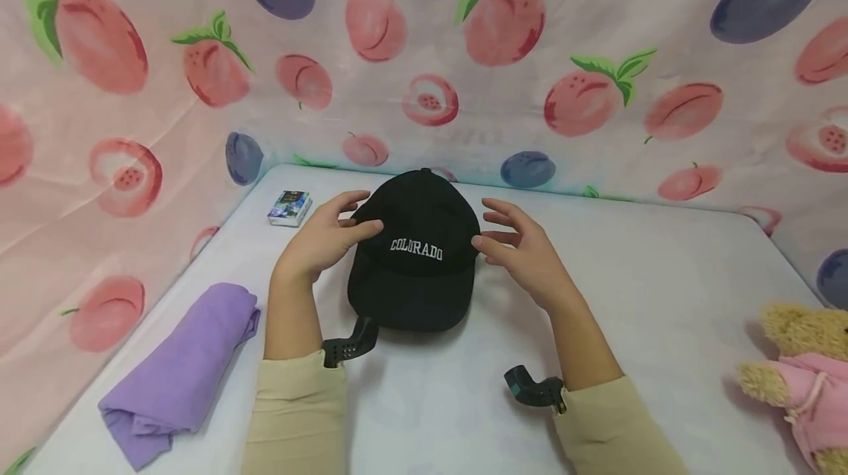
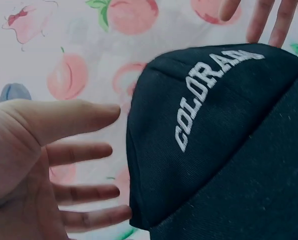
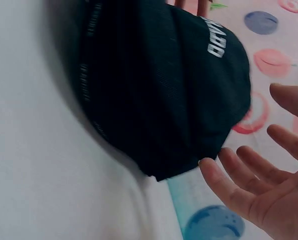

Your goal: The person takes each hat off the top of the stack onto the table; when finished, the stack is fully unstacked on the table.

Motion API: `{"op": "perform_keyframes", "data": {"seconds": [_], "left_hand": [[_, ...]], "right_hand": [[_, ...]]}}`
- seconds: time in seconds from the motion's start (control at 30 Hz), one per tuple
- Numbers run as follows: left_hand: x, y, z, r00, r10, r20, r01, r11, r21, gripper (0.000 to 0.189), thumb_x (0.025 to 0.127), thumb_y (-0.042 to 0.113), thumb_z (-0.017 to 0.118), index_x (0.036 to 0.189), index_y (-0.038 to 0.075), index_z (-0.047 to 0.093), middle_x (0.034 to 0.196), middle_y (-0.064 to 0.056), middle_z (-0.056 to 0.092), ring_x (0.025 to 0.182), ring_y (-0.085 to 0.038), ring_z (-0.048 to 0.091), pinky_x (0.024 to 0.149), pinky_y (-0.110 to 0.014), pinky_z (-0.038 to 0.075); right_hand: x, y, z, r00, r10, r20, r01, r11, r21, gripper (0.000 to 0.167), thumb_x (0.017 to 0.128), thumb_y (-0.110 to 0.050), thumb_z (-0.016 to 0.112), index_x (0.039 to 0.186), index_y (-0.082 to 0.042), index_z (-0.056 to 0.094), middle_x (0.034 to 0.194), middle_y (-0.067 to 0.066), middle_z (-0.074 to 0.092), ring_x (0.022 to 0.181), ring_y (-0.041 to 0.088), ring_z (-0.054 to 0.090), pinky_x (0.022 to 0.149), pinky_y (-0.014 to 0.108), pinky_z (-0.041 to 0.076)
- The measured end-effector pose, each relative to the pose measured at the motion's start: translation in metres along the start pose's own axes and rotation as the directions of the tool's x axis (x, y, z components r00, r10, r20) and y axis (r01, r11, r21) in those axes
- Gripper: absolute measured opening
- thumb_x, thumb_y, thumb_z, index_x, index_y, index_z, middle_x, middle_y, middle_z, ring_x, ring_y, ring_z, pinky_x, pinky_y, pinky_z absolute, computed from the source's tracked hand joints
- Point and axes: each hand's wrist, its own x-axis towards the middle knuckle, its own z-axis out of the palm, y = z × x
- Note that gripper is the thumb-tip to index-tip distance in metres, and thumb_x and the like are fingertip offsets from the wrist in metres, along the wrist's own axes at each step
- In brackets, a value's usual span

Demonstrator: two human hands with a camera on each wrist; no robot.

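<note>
A black baseball cap (image 1: 424,210) with white "COLORADO" lettering faces the camera over the white surface, brim toward me. My left hand (image 1: 321,236) is at the cap's left side, with the thumb overlapping the crown in the head view. In the left wrist view its fingers (image 2: 84,152) are spread, with the thumb short of the cap's edge. On the other side is my right hand (image 1: 523,247), its fingers extended and slightly bent. The right wrist view shows a fingertip (image 3: 207,165) right at the cap's lower edge, palm turned toward it.
A folded purple cloth (image 1: 188,368) lies at the left. Behind it, near the back left corner, is a small patterned box (image 1: 289,208). At the right edge sits a teddy bear (image 1: 811,386) in pink clothing. A fruit-print curtain (image 1: 464,143) borders the white-covered surface (image 1: 636,298).
</note>
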Motion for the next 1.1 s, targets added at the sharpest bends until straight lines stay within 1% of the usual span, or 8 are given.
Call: {"op": "perform_keyframes", "data": {"seconds": [0.1, 0.23, 0.33, 0.43, 0.57, 0.67, 0.87, 1.1], "left_hand": [[0.001, -0.003, 0.000, 0.998, -0.068, -0.004, 0.069, 0.998, 0.015, 0.072, 0.098, 0.034, 0.069, 0.161, 0.019, 0.037, 0.164, -0.015, 0.036, 0.144, -0.038, 0.044, 0.117, -0.058, 0.040], [0.001, -0.004, 0.001, 0.989, -0.147, -0.015, 0.147, 0.989, 0.020, 0.074, 0.096, 0.034, 0.070, 0.160, 0.015, 0.037, 0.161, -0.022, 0.034, 0.137, -0.039, 0.051, 0.108, -0.055, 0.050], [0.002, -0.005, 0.002, 0.982, -0.188, -0.026, 0.188, 0.982, 0.015, 0.073, 0.096, 0.033, 0.071, 0.159, 0.014, 0.039, 0.155, -0.024, 0.040, 0.132, -0.038, 0.054, 0.103, -0.055, 0.054], [0.003, -0.006, 0.003, 0.976, -0.214, -0.032, 0.215, 0.977, 0.009, 0.073, 0.095, 0.033, 0.072, 0.158, 0.014, 0.040, 0.144, -0.022, 0.050, 0.118, -0.033, 0.059, 0.099, -0.053, 0.057], [0.004, -0.007, 0.003, 0.972, -0.234, -0.037, 0.234, 0.972, 0.012, 0.074, 0.094, 0.033, 0.073, 0.158, 0.014, 0.040, 0.132, -0.019, 0.058, 0.101, -0.027, 0.061, 0.093, -0.048, 0.059], [0.005, -0.007, 0.004, 0.970, -0.240, -0.034, 0.241, 0.970, 0.026, 0.075, 0.094, 0.033, 0.074, 0.158, 0.015, 0.039, 0.134, -0.019, 0.058, 0.103, -0.027, 0.062, 0.092, -0.045, 0.060], [0.007, -0.003, 0.007, 0.970, -0.240, -0.039, 0.242, 0.965, 0.101, 0.078, 0.095, 0.036, 0.073, 0.160, 0.014, 0.037, 0.143, -0.022, 0.054, 0.123, -0.034, 0.060, 0.094, -0.046, 0.060], [0.005, 0.000, 0.012, 0.972, -0.228, -0.050, 0.233, 0.957, 0.171, 0.079, 0.094, 0.038, 0.072, 0.159, 0.012, 0.037, 0.145, -0.024, 0.052, 0.124, -0.037, 0.059, 0.090, -0.044, 0.061]], "right_hand": [[0.003, 0.001, 0.008, 0.999, 0.041, -0.018, -0.041, 0.999, -0.020, 0.065, 0.098, -0.022, 0.070, 0.157, -0.021, 0.043, 0.158, 0.014, 0.045, 0.137, 0.034, 0.055, 0.101, 0.050, 0.056], [0.004, 0.001, 0.013, 0.990, 0.130, -0.060, -0.133, 0.989, -0.058, 0.064, 0.097, -0.022, 0.072, 0.155, -0.021, 0.046, 0.155, 0.017, 0.047, 0.130, 0.035, 0.059, 0.094, 0.046, 0.060], [0.005, 0.004, 0.014, 0.980, 0.192, -0.042, -0.194, 0.980, -0.046, 0.066, 0.096, -0.021, 0.072, 0.156, -0.019, 0.045, 0.153, 0.021, 0.048, 0.124, 0.036, 0.062, 0.087, 0.042, 0.062], [0.007, 0.007, 0.016, 0.977, 0.215, 0.002, -0.215, 0.977, -0.014, 0.067, 0.096, -0.020, 0.072, 0.157, -0.017, 0.043, 0.151, 0.023, 0.046, 0.117, 0.037, 0.066, 0.083, 0.041, 0.063], [0.008, 0.009, 0.020, 0.978, 0.205, 0.028, -0.205, 0.979, 0.011, 0.068, 0.096, -0.017, 0.072, 0.157, -0.015, 0.043, 0.148, 0.025, 0.046, 0.105, 0.036, 0.071, 0.080, 0.043, 0.064], [0.008, 0.010, 0.021, 0.980, 0.197, 0.024, -0.197, 0.980, 0.017, 0.067, 0.095, -0.015, 0.072, 0.156, -0.013, 0.043, 0.147, 0.026, 0.046, 0.100, 0.034, 0.073, 0.079, 0.044, 0.064], [0.008, 0.011, 0.023, 0.979, 0.203, 0.020, -0.204, 0.977, 0.058, 0.066, 0.094, -0.012, 0.072, 0.155, -0.013, 0.045, 0.146, 0.025, 0.046, 0.097, 0.031, 0.073, 0.081, 0.049, 0.063], [0.007, 0.009, 0.025, 0.980, 0.197, -0.004, -0.196, 0.978, 0.070, 0.066, 0.094, -0.011, 0.072, 0.154, -0.012, 0.046, 0.146, 0.025, 0.047, 0.095, 0.031, 0.073, 0.075, 0.043, 0.065]]}}
